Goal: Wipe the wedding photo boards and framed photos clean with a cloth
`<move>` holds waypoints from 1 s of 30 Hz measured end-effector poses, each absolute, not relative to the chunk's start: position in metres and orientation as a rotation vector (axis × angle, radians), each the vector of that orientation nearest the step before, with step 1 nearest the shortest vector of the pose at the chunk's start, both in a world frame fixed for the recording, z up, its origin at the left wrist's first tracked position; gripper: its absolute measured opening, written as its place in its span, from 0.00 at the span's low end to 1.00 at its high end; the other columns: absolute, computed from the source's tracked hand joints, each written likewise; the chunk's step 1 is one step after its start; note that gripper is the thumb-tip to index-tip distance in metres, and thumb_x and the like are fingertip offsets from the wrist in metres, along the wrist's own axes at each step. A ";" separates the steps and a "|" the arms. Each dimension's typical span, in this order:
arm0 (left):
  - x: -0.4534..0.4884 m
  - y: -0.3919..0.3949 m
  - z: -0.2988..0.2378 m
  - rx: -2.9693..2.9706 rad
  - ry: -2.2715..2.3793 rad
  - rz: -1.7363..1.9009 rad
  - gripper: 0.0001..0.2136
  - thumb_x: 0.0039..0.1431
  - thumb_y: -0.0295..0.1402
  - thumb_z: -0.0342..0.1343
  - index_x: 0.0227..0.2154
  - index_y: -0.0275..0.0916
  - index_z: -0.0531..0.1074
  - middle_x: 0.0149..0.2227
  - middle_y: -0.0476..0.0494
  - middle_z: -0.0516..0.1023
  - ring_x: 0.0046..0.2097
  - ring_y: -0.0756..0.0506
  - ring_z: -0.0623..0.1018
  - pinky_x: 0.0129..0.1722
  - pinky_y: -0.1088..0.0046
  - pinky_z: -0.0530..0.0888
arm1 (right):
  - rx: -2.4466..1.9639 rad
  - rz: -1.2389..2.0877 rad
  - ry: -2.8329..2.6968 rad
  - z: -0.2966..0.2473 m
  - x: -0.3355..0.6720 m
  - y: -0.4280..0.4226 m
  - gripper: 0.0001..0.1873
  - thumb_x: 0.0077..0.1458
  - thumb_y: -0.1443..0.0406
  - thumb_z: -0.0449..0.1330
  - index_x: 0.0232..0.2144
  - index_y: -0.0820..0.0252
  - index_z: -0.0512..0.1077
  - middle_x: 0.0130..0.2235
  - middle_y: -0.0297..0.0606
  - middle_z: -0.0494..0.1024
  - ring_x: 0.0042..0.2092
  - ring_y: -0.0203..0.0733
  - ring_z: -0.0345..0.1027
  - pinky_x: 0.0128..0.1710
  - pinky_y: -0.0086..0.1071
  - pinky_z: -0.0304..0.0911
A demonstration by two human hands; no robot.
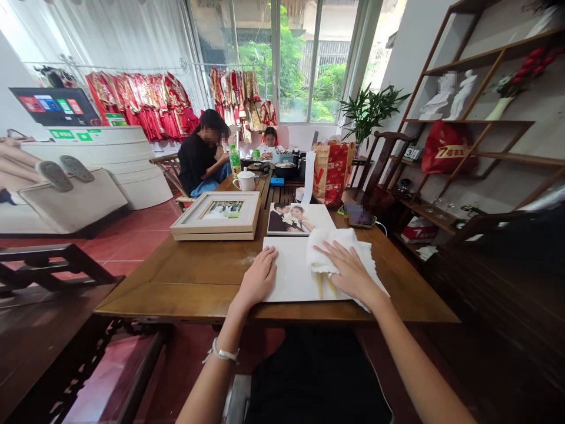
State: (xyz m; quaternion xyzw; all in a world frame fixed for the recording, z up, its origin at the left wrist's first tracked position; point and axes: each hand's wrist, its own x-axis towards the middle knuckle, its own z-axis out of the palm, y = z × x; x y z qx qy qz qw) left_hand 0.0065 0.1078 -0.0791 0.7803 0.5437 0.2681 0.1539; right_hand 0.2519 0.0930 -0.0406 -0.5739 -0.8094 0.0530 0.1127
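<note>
On the wooden table point(194, 282) in front of me lies a white photo panel point(286, 277), with pale yellowish shapes of its print showing near the right. My left hand point(261, 272) rests on the panel's left edge, its fingers lying forward and holding nothing. My right hand point(351, 271) lies flat with fingers spread on a crumpled white cloth point(364, 256), pressing it onto the panel's right part. The cloth hides much of that side and hangs past the right edge. Just beyond is a second photo panel point(318, 217) showing a couple.
Stacked picture frames point(216, 234) stand at the left. A phone point(359, 217) with a cable and a red paper bag point(331, 171) are at the back right. A white lidded mug point(245, 178) and a pan point(286, 169) sit farther back. Two people sit beyond.
</note>
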 end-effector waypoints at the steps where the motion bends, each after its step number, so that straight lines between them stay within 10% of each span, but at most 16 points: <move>1: 0.007 0.108 -0.079 2.236 1.559 0.767 0.19 0.61 0.28 0.41 0.54 0.33 0.62 0.61 0.38 0.60 0.65 0.44 0.55 0.64 0.61 0.54 | -1.670 0.124 -2.391 -0.041 0.243 0.091 0.42 0.41 0.75 0.49 0.61 0.50 0.54 0.65 0.36 0.49 0.65 0.51 0.37 0.60 0.58 0.32; 11: 0.008 0.107 -0.078 2.222 1.569 0.778 0.19 0.62 0.28 0.41 0.54 0.33 0.62 0.61 0.38 0.60 0.65 0.44 0.55 0.63 0.61 0.55 | -1.400 0.052 -2.588 -0.043 0.256 0.007 0.53 0.29 0.75 0.47 0.62 0.44 0.50 0.65 0.26 0.47 0.66 0.43 0.33 0.63 0.52 0.30; 23: 0.007 0.108 -0.079 2.240 1.570 0.754 0.19 0.61 0.28 0.39 0.54 0.33 0.62 0.61 0.38 0.60 0.65 0.44 0.55 0.63 0.60 0.54 | -1.549 0.256 -2.298 -0.030 0.236 0.127 0.23 0.52 0.69 0.47 0.50 0.63 0.68 0.53 0.46 0.69 0.56 0.49 0.58 0.59 0.47 0.46; 30: 0.005 0.111 -0.083 2.251 1.545 0.806 0.19 0.61 0.29 0.41 0.54 0.36 0.63 0.61 0.40 0.61 0.64 0.44 0.56 0.63 0.60 0.55 | -1.310 0.275 -2.488 -0.031 0.203 0.122 0.26 0.46 0.69 0.53 0.50 0.63 0.69 0.58 0.47 0.64 0.60 0.48 0.51 0.61 0.46 0.36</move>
